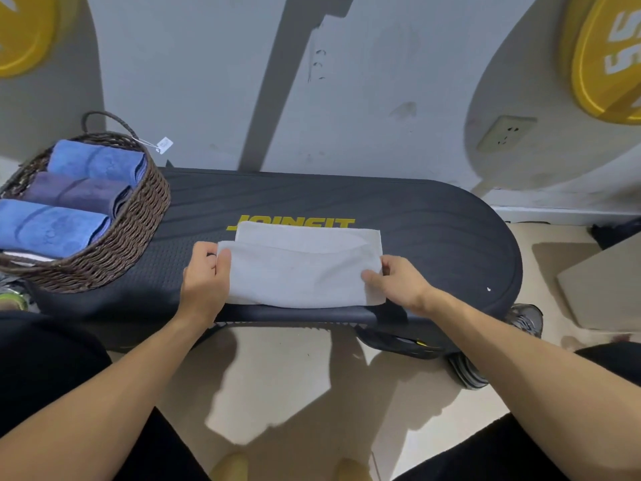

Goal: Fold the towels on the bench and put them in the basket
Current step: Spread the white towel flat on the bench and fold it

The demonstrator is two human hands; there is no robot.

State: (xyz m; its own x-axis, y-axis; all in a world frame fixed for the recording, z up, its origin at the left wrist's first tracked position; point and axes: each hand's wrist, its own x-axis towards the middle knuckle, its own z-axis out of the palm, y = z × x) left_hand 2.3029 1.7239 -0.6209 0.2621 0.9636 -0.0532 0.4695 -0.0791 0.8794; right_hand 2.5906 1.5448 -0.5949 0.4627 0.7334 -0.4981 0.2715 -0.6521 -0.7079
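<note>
Both forearms reach in from the near edge; left hand (204,276) pinches the left end of the white towel (301,272), thumb on top and fingers curled under the edge, right hand (399,281) pinches the right end the same way, thumb pressing the top layer. Towel lies flat on the desk (433,237) between the two hands, already doubled once: near layer sits short of the far layer, so a strip of the lower layer shows just beyond the fingers. Near edge of the towel sits right at the desk's front lip. Farther left of the left hand, well apart, the wicker basket (138,223) rests on the desk end holding two blue rolled towels (52,227) and a purple one (76,190) between them; little free room shows inside. Risks: layers are offset, so the next fold likely comes out crooked unless the edges get squared; a pull toward the body could drag the towel off the front lip; a loose fold may spring open when squeezed into the crowded basket.
</note>
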